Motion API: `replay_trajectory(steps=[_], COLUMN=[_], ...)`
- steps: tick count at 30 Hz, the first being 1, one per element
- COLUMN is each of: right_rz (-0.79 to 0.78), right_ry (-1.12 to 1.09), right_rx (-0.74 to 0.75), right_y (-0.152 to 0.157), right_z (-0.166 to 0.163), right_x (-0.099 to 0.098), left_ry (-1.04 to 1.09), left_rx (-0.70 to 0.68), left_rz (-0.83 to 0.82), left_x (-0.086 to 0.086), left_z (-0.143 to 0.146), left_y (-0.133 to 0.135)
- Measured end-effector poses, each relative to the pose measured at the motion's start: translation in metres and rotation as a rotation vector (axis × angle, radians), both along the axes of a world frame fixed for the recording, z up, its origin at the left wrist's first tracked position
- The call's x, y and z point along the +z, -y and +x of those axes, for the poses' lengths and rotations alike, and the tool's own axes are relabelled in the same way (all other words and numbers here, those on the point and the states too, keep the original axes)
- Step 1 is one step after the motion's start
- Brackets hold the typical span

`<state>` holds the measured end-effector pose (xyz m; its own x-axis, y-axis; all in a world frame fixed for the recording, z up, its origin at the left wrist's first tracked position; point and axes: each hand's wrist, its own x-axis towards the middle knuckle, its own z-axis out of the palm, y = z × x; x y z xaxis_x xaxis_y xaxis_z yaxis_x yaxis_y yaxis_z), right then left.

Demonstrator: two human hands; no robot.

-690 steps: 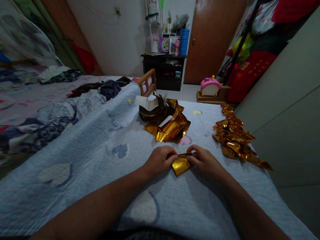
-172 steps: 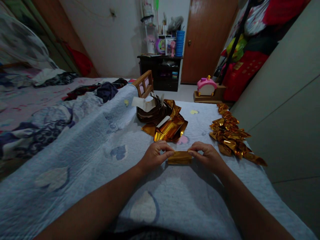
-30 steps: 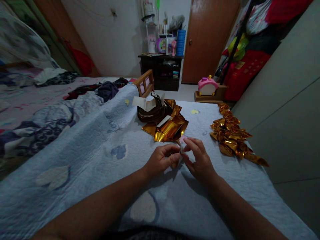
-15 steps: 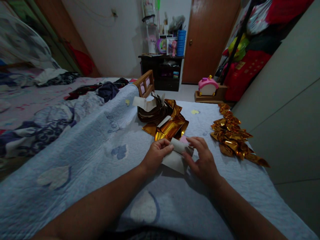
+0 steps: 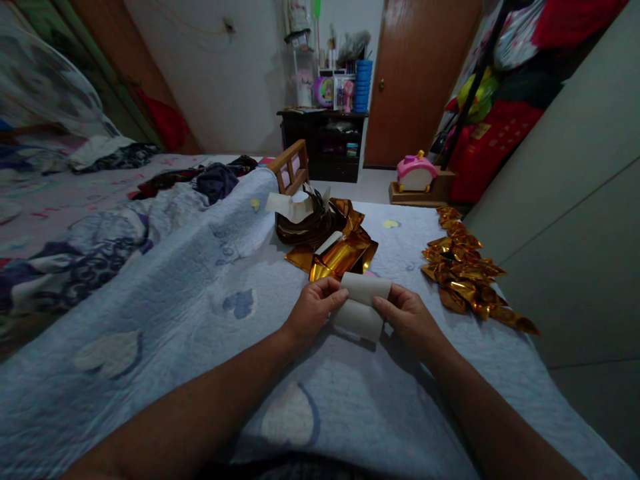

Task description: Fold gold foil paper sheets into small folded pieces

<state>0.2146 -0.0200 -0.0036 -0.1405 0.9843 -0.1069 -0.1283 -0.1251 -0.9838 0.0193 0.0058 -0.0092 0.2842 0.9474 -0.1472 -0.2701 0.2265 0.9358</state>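
A pale sheet of paper [image 5: 361,320], its far part curled over into a roll, is held just above the bed by both hands. My left hand [image 5: 320,305] pinches its left edge between thumb and fingers. On the right edge, my right hand [image 5: 404,312] grips the roll the same way, thumb on the near side. Right beyond the paper lie shiny gold foil sheets [image 5: 345,253], partly hidden by it. Behind them sits a dark brown stack of curled sheets [image 5: 305,223] with pale paper on top.
Folded gold foil pieces [image 5: 465,273] form a pile along the right edge of the bed cover [image 5: 200,347]. A wooden bed rail [image 5: 291,167] stands at the far end. A pink toy [image 5: 417,175] rests beyond the bed, and bundled clothes [image 5: 217,183] lie at the left.
My right hand's fingers have closed on the right end of the paper, where they were spread before. The roll now lies straighter between both hands. My left hand has hardly moved.
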Motion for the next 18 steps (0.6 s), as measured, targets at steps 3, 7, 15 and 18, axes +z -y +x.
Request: replay_trajectory(steps=[3, 7, 15, 18], right_rz=[-0.01, -0.007, 0.253, 0.275], right_ry=[0.012, 0.067, 0.671, 0.832], right_rx=[0.015, 0.029, -0.157, -0.146], right_y=[-0.001, -0.002, -0.002, -0.001], right_z=[0.001, 0.003, 0.004, 0.003], right_x=[-0.002, -0.006, -0.014, -0.014], left_ry=[-0.052, -0.101, -0.514, -0.738], left_rx=[-0.014, 0.01, -0.022, -0.039], left_rz=[0.015, 0.049, 0.322, 0.429], left_x=[0.002, 0.001, -0.007, -0.005], left_z=[-0.001, -0.003, -0.005, -0.005], left_y=[0.0, -0.002, -0.003, 0.0])
